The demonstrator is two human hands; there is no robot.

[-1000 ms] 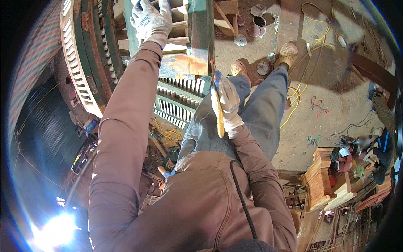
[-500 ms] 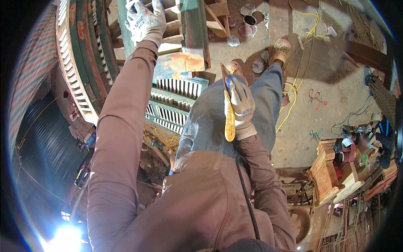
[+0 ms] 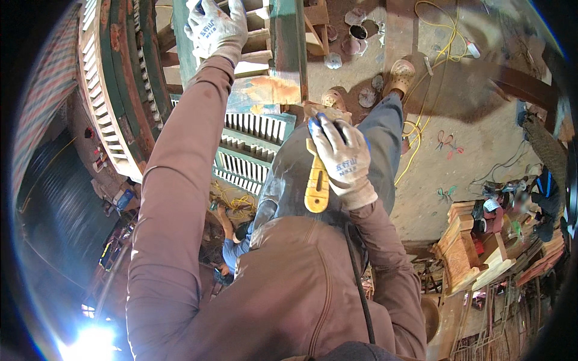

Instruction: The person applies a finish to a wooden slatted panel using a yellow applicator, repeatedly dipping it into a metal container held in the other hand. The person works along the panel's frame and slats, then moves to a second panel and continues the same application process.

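Observation:
My left hand (image 3: 218, 29), in a white work glove with blue on the fingertips, lies over the green-painted slatted wooden shutter (image 3: 288, 48) at the top. Its fingers are spread, with some tips cut off by the picture's upper edge. In front of my thighs, my right hand (image 3: 344, 150), gloved alike, is closed round a scraper (image 3: 317, 188). The scraper's yellow slotted handle points back towards me. Its brownish blade points away, partly covered by my fingers. Bare, scraped-looking wood (image 3: 271, 89) shows on the shutter's near rail.
More slatted shutters (image 3: 250, 156) are by my left leg, others (image 3: 99, 90) further left. A yellow cord (image 3: 428, 114) crosses the floor on the right. A person in blue (image 3: 236, 248) is at lower left. Carved wooden pieces (image 3: 460, 246) stand at right; a bright light (image 3: 90, 346) glares bottom left.
My right hand has turned with the scraper, so the handle shows its broad face and the blade tilts away. My left hand appears slightly higher and further right. The person in blue shows more.

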